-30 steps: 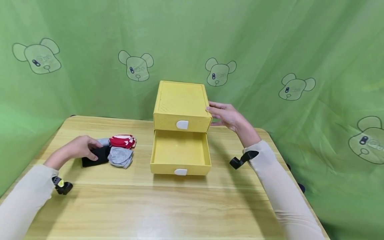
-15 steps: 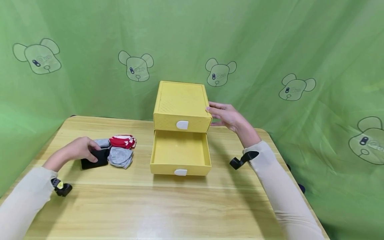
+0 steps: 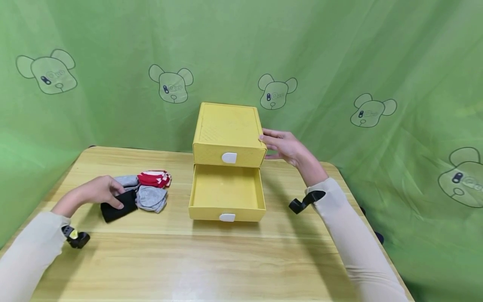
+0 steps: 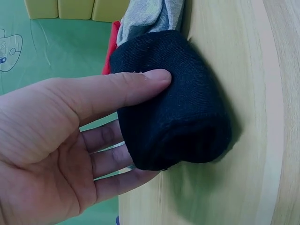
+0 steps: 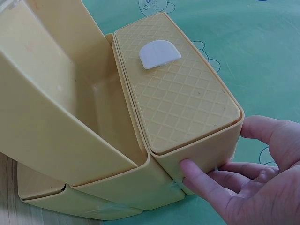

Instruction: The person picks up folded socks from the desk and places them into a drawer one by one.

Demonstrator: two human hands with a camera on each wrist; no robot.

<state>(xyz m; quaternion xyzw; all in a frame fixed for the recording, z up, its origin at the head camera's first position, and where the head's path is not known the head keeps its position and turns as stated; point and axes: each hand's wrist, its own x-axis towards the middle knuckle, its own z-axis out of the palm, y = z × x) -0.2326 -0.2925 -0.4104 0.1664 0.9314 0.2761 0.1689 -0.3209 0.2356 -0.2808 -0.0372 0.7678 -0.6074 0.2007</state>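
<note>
A folded black sock [image 3: 113, 214] is pinched by my left hand [image 3: 99, 189], thumb on the near face and fingers behind, as the left wrist view shows. Beside it on the table lie a folded grey sock [image 3: 151, 198], a red-and-white sock [image 3: 154, 179] and a light grey one [image 3: 127, 181] partly behind the hand. My right hand [image 3: 284, 147] touches the upper right side of a yellow drawer cabinet [image 3: 229, 123], thumb at its top edge and fingers extended. The cabinet's drawer [image 3: 205, 213] below the top one is pulled out, with bare insides.
Wooden table [image 3: 151, 260] runs under everything. A green curtain [image 3: 226, 50] with bear prints hangs close behind and to both sides. White tabs mark the drawer fronts, such as the upper handle [image 3: 229, 157].
My left hand has drawn the black sock slightly toward me, away from the light grey sock, and turned it a little. My right hand and the cabinet stay put.
</note>
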